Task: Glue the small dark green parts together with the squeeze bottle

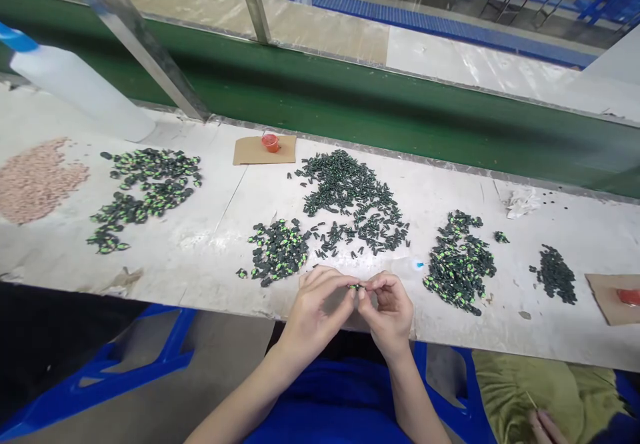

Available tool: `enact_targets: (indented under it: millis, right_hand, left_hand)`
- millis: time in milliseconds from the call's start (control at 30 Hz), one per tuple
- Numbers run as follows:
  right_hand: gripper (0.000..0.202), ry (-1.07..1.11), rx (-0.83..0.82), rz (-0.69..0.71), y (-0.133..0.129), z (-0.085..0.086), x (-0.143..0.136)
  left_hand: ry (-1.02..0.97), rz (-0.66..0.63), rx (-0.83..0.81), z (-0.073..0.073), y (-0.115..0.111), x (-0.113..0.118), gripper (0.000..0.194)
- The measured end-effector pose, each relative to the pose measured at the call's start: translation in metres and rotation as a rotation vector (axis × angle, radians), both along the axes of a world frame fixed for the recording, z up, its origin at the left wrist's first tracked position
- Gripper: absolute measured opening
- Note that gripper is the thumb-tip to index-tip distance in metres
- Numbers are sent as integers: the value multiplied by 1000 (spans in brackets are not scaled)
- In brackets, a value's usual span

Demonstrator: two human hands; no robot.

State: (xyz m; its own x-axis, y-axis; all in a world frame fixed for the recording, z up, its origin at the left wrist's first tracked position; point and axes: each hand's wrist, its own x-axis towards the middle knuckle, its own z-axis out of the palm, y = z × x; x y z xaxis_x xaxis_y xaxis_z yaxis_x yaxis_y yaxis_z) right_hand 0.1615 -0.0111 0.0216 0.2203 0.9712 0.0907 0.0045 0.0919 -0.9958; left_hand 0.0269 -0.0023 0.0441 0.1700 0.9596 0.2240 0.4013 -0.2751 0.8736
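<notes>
Your left hand [313, 307] and right hand [390, 311] met in front of you, holding a small dark part with bright green flecks [357, 287] between them. Its long axis ran roughly sideways, from your left fingertips across to your right ones, nearly level and along the table's near edge. One end pointed toward each hand; it was too small and too covered to tell front from back.

The part lay right at the tips, in the narrow space where the two pinches came together. Your left thumb and index finger were closed on its left end, the thumb on your side and the index finger beyond it. Your right thumb and index finger pinched narrowly at the right end, with the other right fingers curled in.

Just beyond your left fingers, to their left, sat a pile of green-flecked dark parts [280, 251] on the white tabletop [215, 257]. Straight past both sets of fingertips spread a larger heap of slender dark pieces [343, 181]. Right of your right fingers, near them, was a small blue-tipped item [419, 265], and just past that another green-flecked pile [457, 264]. Well beyond your left fingers, a red-filled cup [271, 143] stood on a cardboard piece [249, 152].
</notes>
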Motion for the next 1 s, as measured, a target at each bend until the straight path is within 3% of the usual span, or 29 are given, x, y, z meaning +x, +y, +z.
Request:
enact_targets:
  millis: [133,433,667,1000]
  right_hand:
    - [14,62,-38,-3,0,-2,3]
    - [26,196,-153,196,3,3,17]
    - [28,265,-208,160,-1,0,17]
    - [22,291,-148,126,-5,-6,12]
  left_hand:
    - [88,-42,78,-6,2,-2,16]
    - [173,-83,165,-4,4,-7,20]
    - [140,-122,230,-2,4,-8,21]
    - [196,-29,480,-2,1,-3,24]
